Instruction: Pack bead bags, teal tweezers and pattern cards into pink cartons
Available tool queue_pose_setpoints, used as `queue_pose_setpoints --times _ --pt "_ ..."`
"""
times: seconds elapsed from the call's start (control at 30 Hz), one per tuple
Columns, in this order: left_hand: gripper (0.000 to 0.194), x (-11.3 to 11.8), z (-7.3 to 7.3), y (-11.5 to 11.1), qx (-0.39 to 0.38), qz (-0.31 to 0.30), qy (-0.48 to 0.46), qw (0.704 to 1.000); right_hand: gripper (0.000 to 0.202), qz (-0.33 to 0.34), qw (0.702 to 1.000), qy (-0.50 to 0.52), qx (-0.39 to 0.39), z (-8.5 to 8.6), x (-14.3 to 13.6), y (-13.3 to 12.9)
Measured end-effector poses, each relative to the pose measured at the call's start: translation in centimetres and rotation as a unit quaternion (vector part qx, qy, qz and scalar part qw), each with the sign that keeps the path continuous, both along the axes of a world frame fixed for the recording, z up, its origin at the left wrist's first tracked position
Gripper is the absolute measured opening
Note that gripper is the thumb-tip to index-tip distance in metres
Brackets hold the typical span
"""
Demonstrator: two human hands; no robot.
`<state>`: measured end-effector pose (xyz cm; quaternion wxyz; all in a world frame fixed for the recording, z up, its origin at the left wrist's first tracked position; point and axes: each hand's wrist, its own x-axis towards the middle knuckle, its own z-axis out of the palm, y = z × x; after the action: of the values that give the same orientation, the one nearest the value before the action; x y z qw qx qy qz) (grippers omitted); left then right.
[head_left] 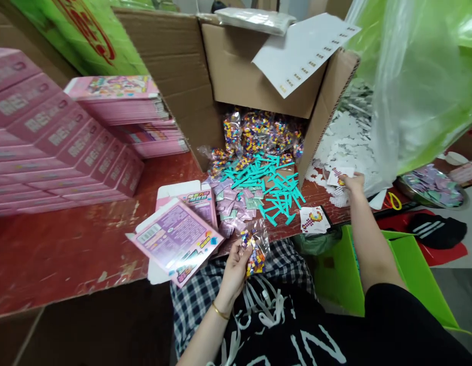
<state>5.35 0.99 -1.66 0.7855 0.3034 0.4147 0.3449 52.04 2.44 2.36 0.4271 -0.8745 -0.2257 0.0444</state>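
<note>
My left hand point(236, 263) is closed on a clear bag of colourful beads point(256, 259), held above my lap. At the right, my right hand point(352, 182) pinches a white picture card point(340, 176) beside a heap of white pegboard pieces point(345, 147). A stack of similar cards point(314, 219) lies at the table's front edge. Between my hands, turquoise plastic tools point(277, 185) are piled next to small purple and green sachets point(236, 203). Flat pink boxes point(182, 239) lie left of the sachets. More bead bags point(259, 132) fill the open cardboard carton behind.
Pink boxes point(56, 137) are stacked high on the red table point(87, 244) at the left. Cardboard walls point(171, 76) rise at the back. A green bin point(338, 274) stands below my right arm. A bowl of sachets point(434, 188) and a clear plastic bag point(392, 91) are at the right.
</note>
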Motion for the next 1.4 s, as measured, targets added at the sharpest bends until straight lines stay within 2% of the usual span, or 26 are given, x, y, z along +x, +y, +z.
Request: queue_pose_setpoints --times 0.07,0.1,0.13,0.17,0.23,0.27,0.3,0.37,0.43,0.5,0.53,0.6,0.67,0.73,0.83,0.93,1.0,1.03,1.07,1.1,1.17,1.2,1.23,1.27,1.33,1.4 --pt "0.055 -0.1 -0.4 0.2 -0.004 0.019 0.012 1.0 0.043 0.019 0.997 0.047 0.05 0.3 -3.6 -1.6" --pt "0.055 -0.1 -0.6 0.2 -0.004 0.024 0.012 1.0 0.044 0.039 0.994 0.078 0.07 0.2 -6.5 -2.5" --pt "0.057 0.0 -0.8 0.1 -0.002 0.024 0.01 1.0 0.047 0.095 0.972 0.167 0.134 -0.1 -10.0 -3.6" --pt "0.058 0.2 -0.9 -0.1 0.005 0.021 0.006 1.0 0.052 0.162 0.936 0.261 0.171 -0.7 -14.0 -4.5" --pt "0.063 0.7 -1.0 -0.5 0.03 0.004 0.002 1.0 0.056 0.259 0.869 0.383 0.178 -2.2 -22.2 -5.9" --pt "0.064 0.9 -0.9 -0.8 0.045 -0.003 0.006 0.999 0.058 0.286 0.849 0.405 0.181 -3.0 -25.8 -6.2" --pt "0.064 1.0 -0.8 -1.0 0.059 -0.005 0.015 0.998 0.057 0.302 0.845 0.399 0.19 -3.7 -28.7 -6.2" --pt "0.062 1.0 -0.7 -1.2 0.078 0.01 0.029 0.996 0.046 0.344 0.856 0.34 0.184 -4.6 -31.5 -4.8" --pt "0.06 0.7 -0.6 -1.2 0.081 0.033 0.029 0.996 0.033 0.351 0.897 0.215 0.161 -4.6 -30.4 -2.0" --pt "0.061 0.3 -0.7 -0.9 0.076 0.049 0.02 0.996 0.027 0.317 0.941 0.042 0.106 -4.0 -26.9 2.1" --pt "0.061 0.1 -0.7 -0.9 0.073 0.053 0.018 0.996 0.026 0.315 0.947 -0.04 0.05 -3.5 -24.9 4.3" --pt "0.06 -0.2 -0.8 -0.8 0.061 0.058 0.017 0.996 0.032 0.326 0.928 -0.154 -0.093 -2.7 -21.7 8.6" --pt "0.059 -0.3 -0.7 -0.7 0.047 0.059 0.013 0.997 0.038 0.338 0.907 -0.183 -0.174 -2.3 -20.0 12.1" --pt "0.057 -0.4 -0.5 -0.6 0.034 0.06 0.01 0.998 0.039 0.346 0.899 -0.173 -0.207 -2.2 -19.6 14.3" --pt "0.057 -0.8 -0.3 -0.3 0.018 0.064 0.014 0.998 0.039 0.354 0.887 -0.169 -0.242 -2.0 -19.4 15.6" --pt "0.058 -1.2 -0.2 0.0 0.0 0.067 0.003 0.998 0.043 0.354 0.887 -0.18 -0.234 -0.8 -18.7 14.7" --pt "0.058 -1.4 -0.2 0.1 -0.01 0.069 -0.008 0.998 0.046 0.352 0.915 -0.138 -0.143 0.5 -18.6 13.0" --pt "0.057 -1.3 -0.2 0.1 -0.012 0.069 -0.011 0.997 0.047 0.358 0.927 -0.083 -0.078 1.1 -18.9 11.7" --pt "0.056 -1.3 -0.2 0.1 -0.012 0.069 -0.013 0.997 0.049 0.374 0.927 -0.006 -0.014 1.7 -19.6 10.2" --pt "0.054 -1.2 -0.2 0.0 -0.01 0.069 -0.017 0.997 0.051 0.402 0.911 0.085 0.033 2.2 -20.7 8.5" --pt "0.051 -1.1 -0.1 -0.2 0.002 0.067 -0.029 0.997 0.054 0.477 0.84 0.25 0.061 2.4 -23.7 4.9" --pt "0.051 -1.0 -0.1 -0.4 0.011 0.065 -0.036 0.997 0.054 0.508 0.804 0.302 0.058 2.2 -25.4 3.3" --pt "0.053 -0.9 0.0 -0.5 0.022 0.062 -0.041 0.997 0.052 0.528 0.781 0.328 0.059 1.9 -27.1 1.8" --pt "0.055 -0.9 0.0 -0.7 0.036 0.06 -0.042 0.997 0.049 0.538 0.774 0.328 0.067 1.4 -28.6 0.7" --pt "0.058 -1.0 -0.1 -1.0 0.068 0.059 -0.038 0.995 0.045 0.528 0.802 0.261 0.095 0.6 -30.6 -0.6" --pt "0.059 -1.1 -0.1 -1.1 0.1 0.06 -0.033 0.993 0.055 0.492 0.845 0.179 0.113 0.1 -31.3 -0.9"
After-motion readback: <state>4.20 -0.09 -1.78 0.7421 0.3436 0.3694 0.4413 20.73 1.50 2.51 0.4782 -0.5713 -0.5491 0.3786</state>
